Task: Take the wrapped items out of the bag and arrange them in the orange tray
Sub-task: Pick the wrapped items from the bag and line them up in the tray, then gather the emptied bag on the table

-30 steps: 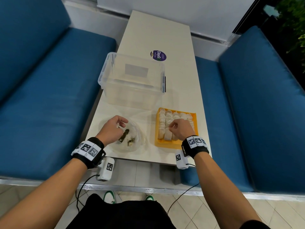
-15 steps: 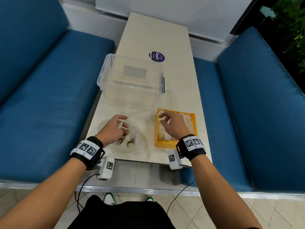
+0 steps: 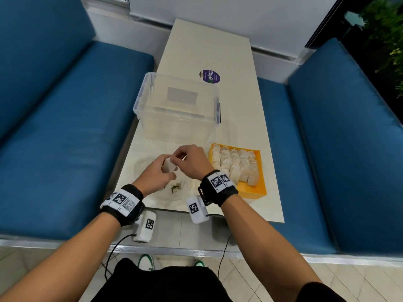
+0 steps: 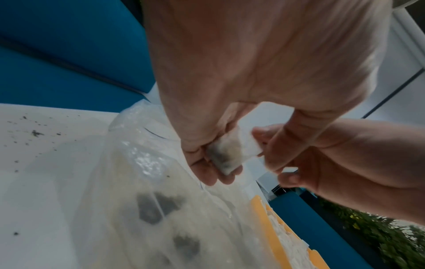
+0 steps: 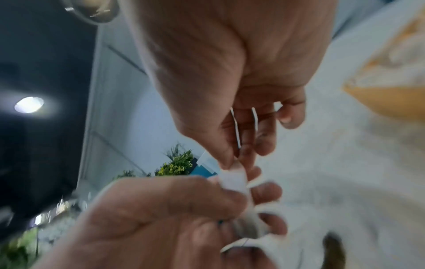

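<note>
My left hand point(image 3: 160, 173) holds a small white wrapped item point(image 3: 169, 166) above the clear plastic bag point(image 3: 174, 190), which lies flat on the table. My right hand point(image 3: 185, 159) has come over from the right and pinches the item's upper end. In the left wrist view the wrapped item point(image 4: 232, 154) sits between the left fingers, with the right hand's fingertips point(image 4: 264, 138) on its white edge. The bag point(image 4: 149, 209) still holds dark-speckled pieces. The orange tray point(image 3: 250, 190) to the right is filled with rows of wrapped items point(image 3: 235, 164).
A clear plastic bin point(image 3: 176, 110) stands behind the bag. A purple sticker point(image 3: 209, 76) lies farther back on the cream table point(image 3: 239, 105). Blue benches point(image 3: 65, 127) flank the table. Dark crumbs point(image 4: 34, 132) dot the tabletop left of the bag.
My right hand left the orange tray and moved left to meet the left hand. My left hand lifted a wrapped item out of the bag, and both hands now hold it.
</note>
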The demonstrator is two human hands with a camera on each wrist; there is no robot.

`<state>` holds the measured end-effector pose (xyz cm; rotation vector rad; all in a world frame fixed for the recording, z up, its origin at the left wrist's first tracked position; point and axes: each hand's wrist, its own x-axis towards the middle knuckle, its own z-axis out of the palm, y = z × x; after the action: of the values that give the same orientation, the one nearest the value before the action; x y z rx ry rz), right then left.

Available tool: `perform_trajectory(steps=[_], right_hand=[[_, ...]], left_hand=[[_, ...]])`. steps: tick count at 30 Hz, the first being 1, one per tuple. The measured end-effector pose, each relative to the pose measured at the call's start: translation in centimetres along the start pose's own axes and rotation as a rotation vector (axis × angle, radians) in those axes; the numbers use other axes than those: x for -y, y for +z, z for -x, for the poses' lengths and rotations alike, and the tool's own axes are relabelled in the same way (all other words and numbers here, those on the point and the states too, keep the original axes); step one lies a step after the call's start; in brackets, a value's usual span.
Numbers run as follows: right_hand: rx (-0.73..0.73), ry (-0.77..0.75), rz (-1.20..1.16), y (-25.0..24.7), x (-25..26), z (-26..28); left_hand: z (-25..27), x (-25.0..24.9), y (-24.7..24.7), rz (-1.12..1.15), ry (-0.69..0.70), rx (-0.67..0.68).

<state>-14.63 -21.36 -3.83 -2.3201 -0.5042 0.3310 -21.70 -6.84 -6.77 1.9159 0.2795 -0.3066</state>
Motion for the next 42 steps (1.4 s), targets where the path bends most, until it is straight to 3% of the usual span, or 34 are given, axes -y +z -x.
perform_trajectory(steps=[6,13,23,31,36,42], right_hand=[[-0.054,-0.2,0.065,-0.8,0.4,-0.1],[-0.048,-0.23,0.178,-0.9,0.4,0.2],[-0.065,-0.216,0.156,-1.6,0.0,1.2],[-0.178,-0.058,0.089,-8.5,-4.8,4.8],[-0.078,0.147,0.186,-12.6,-10.4,7.9],[0.132,0.352,0.32,-12.4,-15.8,8.7]], left_hand=[[-0.1,1.4,-1.1,-0.039,0.058,-0.09],[-0.1,1.4,-1.1,-0.074,0.095,-0.146],[-0.3,2.0,-0.7,-0.118,0.09,-0.102],[-1.1,2.8,-0.6,-0.148,0.103,-0.085],[-1.7,2.9,-0.3,-0.191,0.098,-0.086],[-1.8,2.7,0.4,-0.199,0.077,-0.064]])
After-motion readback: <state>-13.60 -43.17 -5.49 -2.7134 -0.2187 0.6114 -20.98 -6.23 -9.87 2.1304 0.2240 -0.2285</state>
